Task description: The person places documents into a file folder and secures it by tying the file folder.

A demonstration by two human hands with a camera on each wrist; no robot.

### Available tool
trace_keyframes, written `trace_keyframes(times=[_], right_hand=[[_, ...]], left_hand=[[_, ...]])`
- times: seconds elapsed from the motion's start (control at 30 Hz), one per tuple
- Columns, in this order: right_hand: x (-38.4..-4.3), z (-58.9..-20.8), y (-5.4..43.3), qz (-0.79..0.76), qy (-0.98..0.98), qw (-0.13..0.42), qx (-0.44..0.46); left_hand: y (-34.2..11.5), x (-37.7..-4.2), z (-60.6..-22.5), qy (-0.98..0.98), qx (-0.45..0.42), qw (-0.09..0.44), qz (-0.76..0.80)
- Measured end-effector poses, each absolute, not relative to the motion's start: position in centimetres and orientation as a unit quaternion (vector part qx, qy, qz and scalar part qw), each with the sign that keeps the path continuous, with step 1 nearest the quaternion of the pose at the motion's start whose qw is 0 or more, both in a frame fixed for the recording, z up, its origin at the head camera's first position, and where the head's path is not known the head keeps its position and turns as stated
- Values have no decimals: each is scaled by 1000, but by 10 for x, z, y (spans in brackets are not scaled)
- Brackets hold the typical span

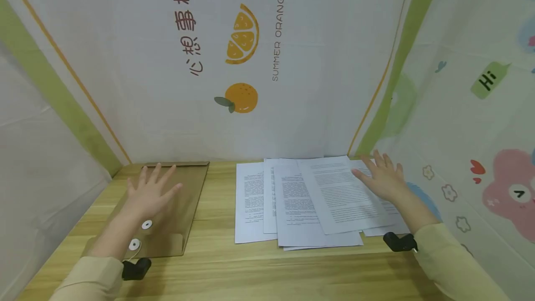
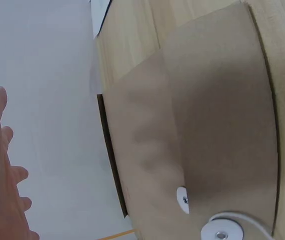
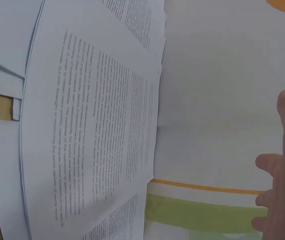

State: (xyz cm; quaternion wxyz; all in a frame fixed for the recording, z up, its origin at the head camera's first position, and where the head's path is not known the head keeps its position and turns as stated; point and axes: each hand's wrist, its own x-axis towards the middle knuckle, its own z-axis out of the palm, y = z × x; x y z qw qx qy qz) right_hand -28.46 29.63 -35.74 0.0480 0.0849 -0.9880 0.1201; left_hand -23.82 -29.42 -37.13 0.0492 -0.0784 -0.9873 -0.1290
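My left hand [image 1: 149, 194] hovers with spread fingers over a brown kraft paper document envelope [image 1: 190, 199] on the left of the table. The envelope's flap [image 2: 227, 125] faces me, and it bears two white button discs [image 2: 222, 230], one with a string [image 2: 240, 216]. On the right, my right hand [image 1: 385, 178], fingers also spread, is above the right end of several overlapping printed sheets [image 1: 344, 194]. The top sheet [image 3: 97, 120] lies slanted across the others. Neither hand holds anything.
A wooden table [image 1: 234, 273] carries everything. A white cloth [image 1: 301, 120] with orange prints hangs right behind it, and another printed cloth [image 1: 443, 152] hangs along the right side. Each wrist wears a black device [image 1: 136, 269].
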Motion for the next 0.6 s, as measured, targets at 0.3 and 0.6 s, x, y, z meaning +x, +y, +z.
trace_keyframes(times=[0.3, 0.6], right_hand=[[-282, -351, 281, 121, -984, 85, 100], [-276, -348, 259, 149, -968, 150, 135]], left_hand=[[-310, -236, -363, -987, -78, 64, -126], [-330, -230, -357, -984, -96, 85, -121]])
